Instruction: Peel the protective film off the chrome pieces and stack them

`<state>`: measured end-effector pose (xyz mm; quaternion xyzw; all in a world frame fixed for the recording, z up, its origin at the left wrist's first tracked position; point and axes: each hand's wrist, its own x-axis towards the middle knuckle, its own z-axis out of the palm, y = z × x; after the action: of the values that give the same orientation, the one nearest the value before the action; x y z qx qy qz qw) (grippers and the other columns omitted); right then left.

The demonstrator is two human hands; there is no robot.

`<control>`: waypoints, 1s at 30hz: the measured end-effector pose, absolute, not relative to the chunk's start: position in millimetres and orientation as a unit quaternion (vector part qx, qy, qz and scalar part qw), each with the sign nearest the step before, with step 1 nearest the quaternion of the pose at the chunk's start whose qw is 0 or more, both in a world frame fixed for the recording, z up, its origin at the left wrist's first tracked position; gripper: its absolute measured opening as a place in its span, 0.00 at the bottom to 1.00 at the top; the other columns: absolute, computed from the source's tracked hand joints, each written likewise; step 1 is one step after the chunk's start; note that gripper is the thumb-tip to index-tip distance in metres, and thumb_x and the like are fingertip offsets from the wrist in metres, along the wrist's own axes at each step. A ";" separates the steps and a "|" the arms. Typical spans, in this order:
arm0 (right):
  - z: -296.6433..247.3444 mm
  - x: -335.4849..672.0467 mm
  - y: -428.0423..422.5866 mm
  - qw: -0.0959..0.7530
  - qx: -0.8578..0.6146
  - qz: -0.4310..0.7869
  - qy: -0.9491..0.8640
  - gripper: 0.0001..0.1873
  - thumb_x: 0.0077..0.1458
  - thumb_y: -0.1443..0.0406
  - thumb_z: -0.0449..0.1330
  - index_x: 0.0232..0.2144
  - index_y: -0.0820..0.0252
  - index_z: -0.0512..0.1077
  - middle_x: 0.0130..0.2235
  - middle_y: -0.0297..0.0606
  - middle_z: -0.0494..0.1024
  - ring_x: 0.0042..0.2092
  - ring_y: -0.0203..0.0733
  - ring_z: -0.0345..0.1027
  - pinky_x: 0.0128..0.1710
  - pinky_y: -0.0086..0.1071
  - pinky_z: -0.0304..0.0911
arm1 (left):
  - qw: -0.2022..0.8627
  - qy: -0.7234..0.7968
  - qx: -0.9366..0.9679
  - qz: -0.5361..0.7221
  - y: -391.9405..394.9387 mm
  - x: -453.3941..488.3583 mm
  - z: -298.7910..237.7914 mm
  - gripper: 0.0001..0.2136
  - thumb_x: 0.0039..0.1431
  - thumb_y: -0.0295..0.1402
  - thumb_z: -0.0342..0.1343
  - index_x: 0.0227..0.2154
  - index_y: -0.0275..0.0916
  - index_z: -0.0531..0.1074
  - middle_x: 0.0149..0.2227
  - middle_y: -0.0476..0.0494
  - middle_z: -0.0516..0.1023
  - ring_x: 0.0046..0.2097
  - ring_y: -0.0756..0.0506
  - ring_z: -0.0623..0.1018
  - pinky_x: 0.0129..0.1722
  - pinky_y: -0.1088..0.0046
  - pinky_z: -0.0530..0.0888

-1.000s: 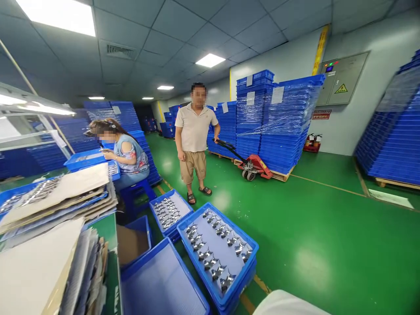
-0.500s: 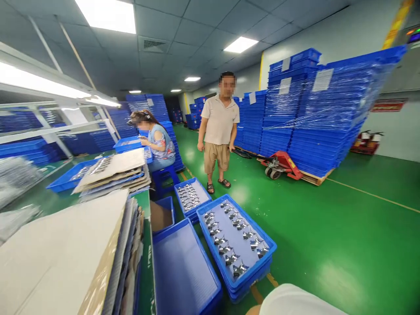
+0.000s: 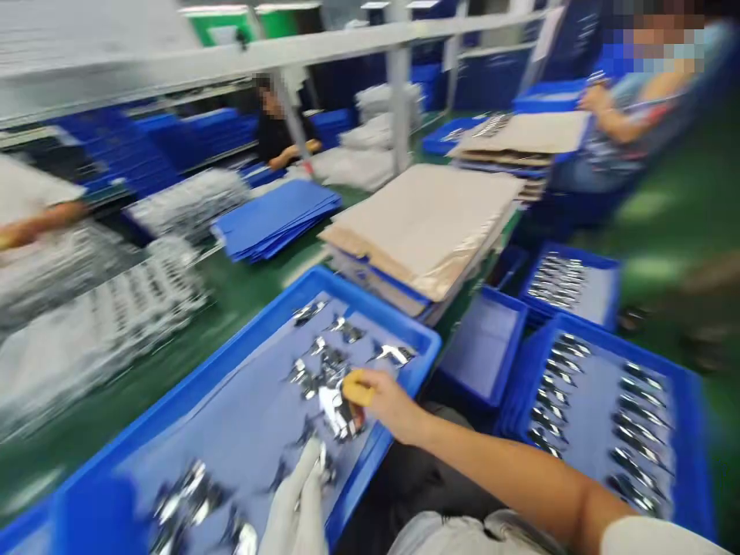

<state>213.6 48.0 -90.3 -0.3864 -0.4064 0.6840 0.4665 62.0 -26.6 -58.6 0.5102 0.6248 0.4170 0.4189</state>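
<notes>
Head view: hands (image 3: 390,405) now in blue tray (image 3: 375,304)

A single camera worn on the person's head looks from just above the person's bare right forearm (image 3: 509,462), facing forward and down across a bright blue plastic tray (image 3: 370,307) that sits close below it and fills the lower left of the frame. The view is rolled, so the long white metal shelf rail (image 3: 324,50) at the far side runs aslant across the top. A seated co-worker's patterned sleeve (image 3: 627,96) shows farther off at the upper right, and motion blur softens the frame's edges.
</notes>
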 end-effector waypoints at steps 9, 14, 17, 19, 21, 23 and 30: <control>-80.2 185.8 29.3 0.374 -0.333 0.760 -0.415 0.13 0.57 0.57 0.64 0.28 0.60 0.70 0.26 0.29 0.66 0.26 0.32 0.63 0.26 0.26 0.64 | 0.464 0.618 0.363 0.521 -37.4 31.3 -61.6 0.23 0.62 0.45 0.56 0.57 0.42 0.73 0.60 0.39 0.73 0.62 0.38 0.71 0.63 0.59 0.66; -73.5 174.5 24.4 0.319 -0.279 0.760 -0.493 0.14 0.61 0.57 0.60 0.30 0.60 0.70 0.28 0.31 0.68 0.28 0.32 0.63 0.29 0.26 0.65 | 0.524 0.593 0.349 0.501 -30.3 28.8 -51.0 0.39 0.49 0.38 0.69 0.64 0.41 0.64 0.61 0.38 0.71 0.60 0.34 0.72 0.58 0.59 0.70; -65.1 177.3 24.2 0.295 -0.258 0.711 -0.583 0.12 0.64 0.60 0.57 0.31 0.60 0.69 0.27 0.30 0.68 0.27 0.31 0.62 0.29 0.25 0.63 | 0.518 0.571 0.337 0.540 -26.6 22.7 -51.6 0.34 0.53 0.36 0.66 0.64 0.43 0.64 0.61 0.40 0.71 0.61 0.36 0.71 0.60 0.63 0.69; -59.0 181.0 24.2 0.300 -0.244 0.646 -0.658 0.10 0.65 0.63 0.55 0.31 0.60 0.68 0.26 0.30 0.68 0.26 0.31 0.61 0.28 0.25 0.61 | 0.510 0.564 0.329 0.559 -26.5 17.9 -54.2 0.28 0.58 0.38 0.62 0.62 0.42 0.68 0.59 0.39 0.74 0.58 0.37 0.73 0.60 0.62 0.68; -54.4 184.3 24.1 0.324 -0.222 0.575 -0.718 0.10 0.66 0.66 0.54 0.31 0.60 0.69 0.26 0.31 0.70 0.27 0.31 0.61 0.30 0.25 0.60 | 0.498 0.568 0.322 0.571 -27.8 14.1 -57.2 0.22 0.62 0.39 0.58 0.58 0.41 0.72 0.55 0.39 0.77 0.54 0.38 0.76 0.59 0.61 0.69; -51.8 186.6 23.8 0.352 -0.193 0.516 -0.756 0.09 0.67 0.67 0.53 0.33 0.60 0.69 0.29 0.34 0.74 0.29 0.33 0.63 0.32 0.27 0.61 | 0.486 0.567 0.320 0.584 -29.7 11.9 -59.6 0.19 0.63 0.40 0.57 0.55 0.42 0.75 0.52 0.40 0.79 0.51 0.40 0.78 0.58 0.62 0.69; -49.9 188.7 24.5 0.355 -0.186 0.515 -0.758 0.11 0.68 0.65 0.52 0.32 0.60 0.68 0.28 0.36 0.74 0.28 0.34 0.64 0.28 0.27 0.61 | 0.505 0.537 0.280 0.614 -30.2 14.7 -55.7 0.17 0.59 0.38 0.62 0.50 0.42 0.79 0.49 0.40 0.81 0.55 0.38 0.77 0.55 0.66 0.73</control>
<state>188.7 24.5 -49.9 -0.1858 -0.7579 0.5149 0.3549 14.7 -30.2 -55.7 0.2800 0.5375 0.6145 0.5051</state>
